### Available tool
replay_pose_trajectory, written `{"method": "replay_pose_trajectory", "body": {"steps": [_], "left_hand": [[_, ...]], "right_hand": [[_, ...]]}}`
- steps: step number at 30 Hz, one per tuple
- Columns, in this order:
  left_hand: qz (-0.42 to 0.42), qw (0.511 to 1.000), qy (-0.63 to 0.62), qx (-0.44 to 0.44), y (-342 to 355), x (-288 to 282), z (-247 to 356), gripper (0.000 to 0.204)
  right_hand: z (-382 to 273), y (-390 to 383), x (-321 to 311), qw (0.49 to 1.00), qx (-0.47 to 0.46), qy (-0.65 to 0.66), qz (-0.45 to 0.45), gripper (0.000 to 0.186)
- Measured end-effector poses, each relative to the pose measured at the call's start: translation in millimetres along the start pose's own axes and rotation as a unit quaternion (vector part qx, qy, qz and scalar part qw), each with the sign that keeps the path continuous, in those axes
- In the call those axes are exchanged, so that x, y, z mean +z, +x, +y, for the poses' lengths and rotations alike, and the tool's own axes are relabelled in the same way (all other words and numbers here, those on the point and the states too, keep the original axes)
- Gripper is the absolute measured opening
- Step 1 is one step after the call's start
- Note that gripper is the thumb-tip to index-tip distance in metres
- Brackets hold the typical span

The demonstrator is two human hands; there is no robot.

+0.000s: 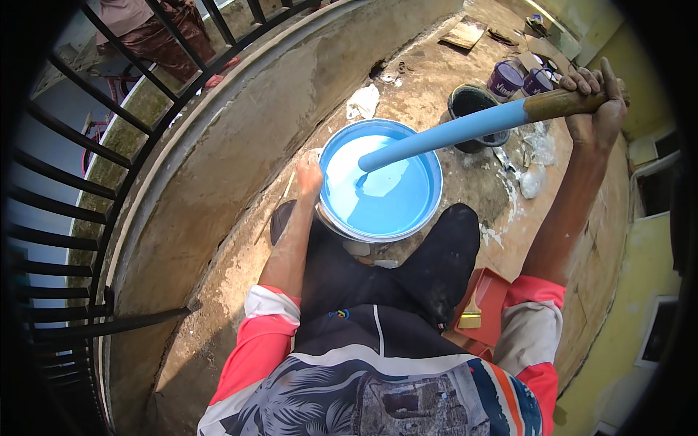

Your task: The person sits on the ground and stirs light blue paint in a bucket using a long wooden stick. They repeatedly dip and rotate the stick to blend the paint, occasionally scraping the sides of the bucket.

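A large round bucket [430,168] full of light blue paint stands on the concrete floor between my knees. My left hand [310,176] grips its left rim. My right hand [596,102] is closed around the bare wooden top of a long stick [451,132]. The stick's lower part is coated in blue paint, and its tip dips into the paint near the bucket's middle.
A black bucket [470,102] and two small purple paint cans [507,78] stand beyond the blue bucket. A red tray [488,305] with a paintbrush [471,317] lies by my right knee. A curved concrete kerb and black metal railing [87,138] run along the left. Another person stands beyond the railing.
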State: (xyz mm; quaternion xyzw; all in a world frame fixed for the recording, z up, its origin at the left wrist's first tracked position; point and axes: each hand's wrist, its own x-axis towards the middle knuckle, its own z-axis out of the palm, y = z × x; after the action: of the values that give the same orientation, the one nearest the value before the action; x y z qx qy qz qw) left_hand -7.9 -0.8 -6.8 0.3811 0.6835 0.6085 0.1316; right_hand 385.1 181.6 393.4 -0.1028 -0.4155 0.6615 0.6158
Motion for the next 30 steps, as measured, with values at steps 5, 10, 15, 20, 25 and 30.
{"method": "replay_pose_trajectory", "body": {"steps": [5, 10, 15, 20, 25, 30], "left_hand": [[0.001, 1.000, 0.000, 0.002, -1, -1, 1, 0.035], [-0.010, 1.000, 0.015, -0.025, 0, -2, 1, 0.036], [-0.019, 0.998, -0.011, -0.067, -2, -2, 10, 0.036], [-0.021, 0.998, -0.013, -0.051, -3, -3, 22, 0.034], [-0.021, 0.995, -0.009, -0.098, -4, -3, 33, 0.036], [-0.020, 0.995, -0.003, -0.098, -4, -3, 33, 0.038]], "right_hand": [[-4, 5, -3, 0.999, 0.021, 0.017, -0.032, 0.017], [-4, 5, 3, 1.000, 0.019, -0.004, -0.014, 0.018], [-3, 9, 2, 0.999, 0.006, 0.000, -0.037, 0.009], [-4, 16, -3, 0.998, -0.001, -0.005, -0.055, 0.022], [-7, 12, 7, 0.999, 0.003, -0.008, -0.047, 0.020], [-7, 9, 12, 0.999, 0.015, -0.006, -0.044, 0.007]]}}
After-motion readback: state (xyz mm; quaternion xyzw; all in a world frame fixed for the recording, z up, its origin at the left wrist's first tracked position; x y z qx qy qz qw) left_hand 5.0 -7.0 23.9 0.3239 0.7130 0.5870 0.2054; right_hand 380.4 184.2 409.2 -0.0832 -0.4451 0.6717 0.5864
